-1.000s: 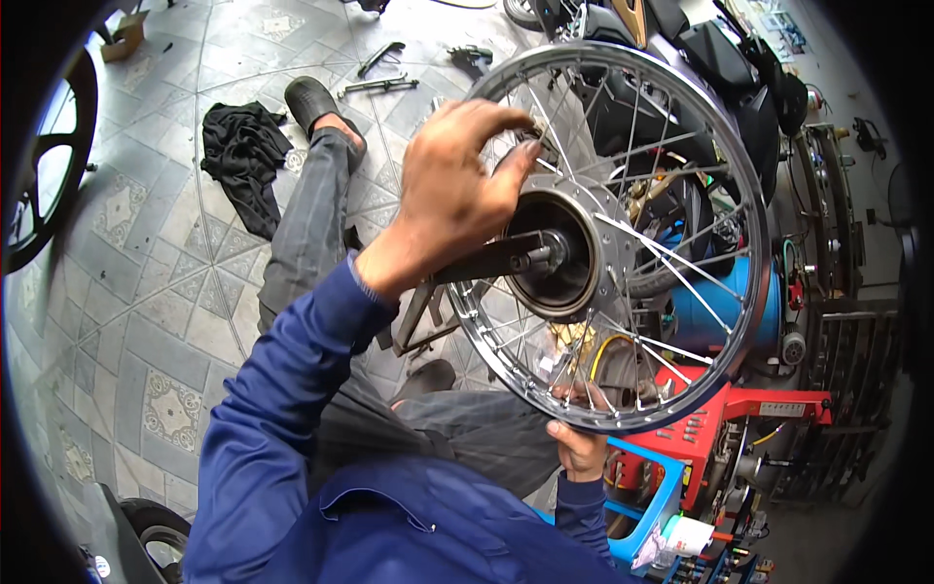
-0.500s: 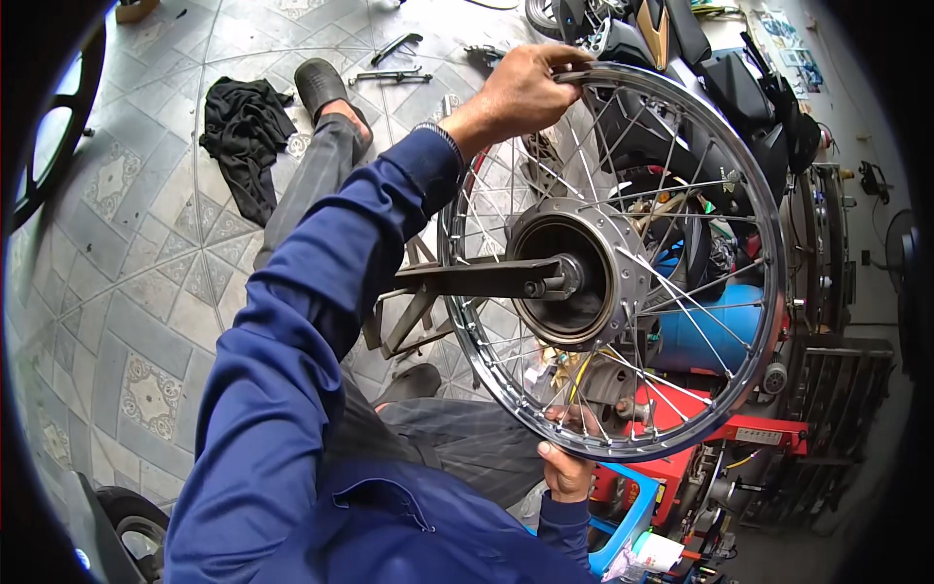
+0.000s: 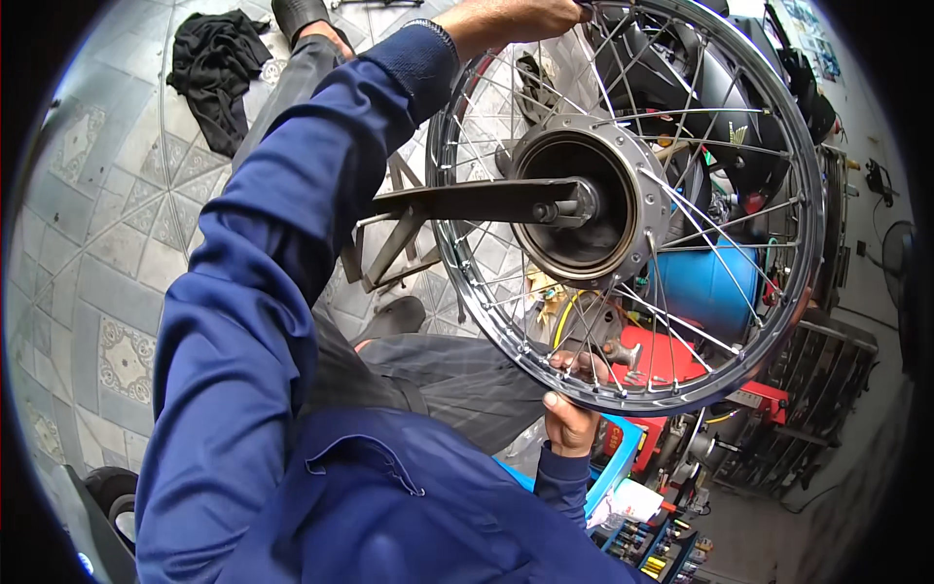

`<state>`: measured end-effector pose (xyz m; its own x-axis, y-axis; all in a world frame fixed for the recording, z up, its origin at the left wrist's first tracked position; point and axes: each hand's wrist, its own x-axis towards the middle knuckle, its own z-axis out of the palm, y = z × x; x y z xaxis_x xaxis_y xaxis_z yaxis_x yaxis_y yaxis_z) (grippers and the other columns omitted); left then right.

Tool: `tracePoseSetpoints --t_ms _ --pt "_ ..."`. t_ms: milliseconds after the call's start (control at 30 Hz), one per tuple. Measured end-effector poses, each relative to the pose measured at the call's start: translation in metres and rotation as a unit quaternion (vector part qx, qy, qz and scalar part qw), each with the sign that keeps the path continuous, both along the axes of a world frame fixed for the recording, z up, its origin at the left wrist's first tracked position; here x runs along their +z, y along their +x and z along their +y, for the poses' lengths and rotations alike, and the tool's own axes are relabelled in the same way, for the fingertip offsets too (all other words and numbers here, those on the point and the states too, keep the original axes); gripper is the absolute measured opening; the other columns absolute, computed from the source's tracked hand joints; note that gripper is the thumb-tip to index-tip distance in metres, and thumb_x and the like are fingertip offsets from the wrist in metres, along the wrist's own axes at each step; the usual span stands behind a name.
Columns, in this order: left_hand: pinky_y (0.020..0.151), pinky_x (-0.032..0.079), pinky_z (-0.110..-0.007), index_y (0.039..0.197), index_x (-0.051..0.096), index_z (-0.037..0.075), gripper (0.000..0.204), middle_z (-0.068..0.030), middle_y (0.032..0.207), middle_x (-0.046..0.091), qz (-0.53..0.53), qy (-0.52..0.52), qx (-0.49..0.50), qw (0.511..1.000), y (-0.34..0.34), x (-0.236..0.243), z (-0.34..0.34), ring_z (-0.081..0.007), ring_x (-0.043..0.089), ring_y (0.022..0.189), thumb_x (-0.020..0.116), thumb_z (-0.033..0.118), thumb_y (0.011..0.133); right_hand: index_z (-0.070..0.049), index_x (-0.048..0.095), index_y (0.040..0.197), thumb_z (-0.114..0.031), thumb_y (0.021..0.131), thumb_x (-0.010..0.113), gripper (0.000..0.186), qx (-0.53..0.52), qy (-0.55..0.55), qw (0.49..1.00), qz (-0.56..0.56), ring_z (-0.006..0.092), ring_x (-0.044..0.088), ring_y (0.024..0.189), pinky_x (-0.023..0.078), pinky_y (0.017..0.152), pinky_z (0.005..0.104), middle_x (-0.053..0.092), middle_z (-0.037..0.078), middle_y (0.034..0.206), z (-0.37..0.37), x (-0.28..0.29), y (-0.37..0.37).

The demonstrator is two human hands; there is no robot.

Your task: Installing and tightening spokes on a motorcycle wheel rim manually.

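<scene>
2 hands at 1 spoked wheel (image 3: pixel 650 185), raised off the tiled floor (image 3: pixel 126 292) and borne at the hub (image 3: pixel 650 224) by the dark bar (image 3: pixel 467 201) of a metal stand (image 3: pixel 384 253). Progress, by judgement: wheel mounted on the stand; spokes (image 3: pixel 693 212) strung between hub and rim (image 3: pixel 671 399) around the visible circumference. Outstanding, by the same judgement: rim without a tyre, hence a wheel apparently not yet complete. Evenness of spoke tension and trueness of rim: not determinable from this view.

Position of wheel relative to hands: directly in front of the body and toward the right side, with hub between the 2 hands and well apart from each. Right hand (image 3: pixel 571 426) at the lower rim, closed about the metal in a pinch; thumb on the near, outer side, fingers beyond the rim and visible among the spokes. Left hand (image 3: pixel 530 18) at the upper left of the rim, with forearm extended past the near end of the bar; fingertips at the metal, partly cut off by the upper edge of the view. Degree of opening and firmness of hold there: cannot tell.

Beyond the spokes: blue tank (image 3: pixel 715 287) and red equipment (image 3: pixel 662 355). Far left: crumpled black cloth (image 3: pixel 219 73) on the floor.
</scene>
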<state>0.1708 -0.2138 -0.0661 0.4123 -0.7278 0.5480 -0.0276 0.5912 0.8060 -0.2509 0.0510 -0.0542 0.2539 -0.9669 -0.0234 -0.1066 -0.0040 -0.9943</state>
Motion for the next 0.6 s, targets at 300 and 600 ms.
tracePoseSetpoints --t_ms 300,600 --pt "0.072 0.052 -0.031 0.102 0.072 0.0 0.025 -0.011 0.088 0.074 0.016 0.012 0.03 0.999 0.01 -0.02 -0.007 -0.0177 0.067 0.08 0.074 0.013 0.081 -0.014 0.055 0.141 0.012 0.065 0.082 0.085 -0.003 0.003 1.0 -0.017 0.0286 0.057 0.114 0.045 0.102 0.0425 0.06 0.004 0.123 -0.004 0.006 0.004" --pt "0.08 0.053 -0.032 0.11 0.068 0.001 0.033 -0.0145 0.092 0.072 0.087 -0.087 -0.051 0.991 0.002 -0.014 0.013 -0.0191 0.067 0.086 0.074 0.014 0.081 -0.012 0.055 0.14 0.011 0.065 0.08 0.082 0.012 0.004 1.0 0.013 0.0281 0.056 0.115 0.043 0.107 0.0451 0.06 0.006 0.119 0.001 0.015 0.009"
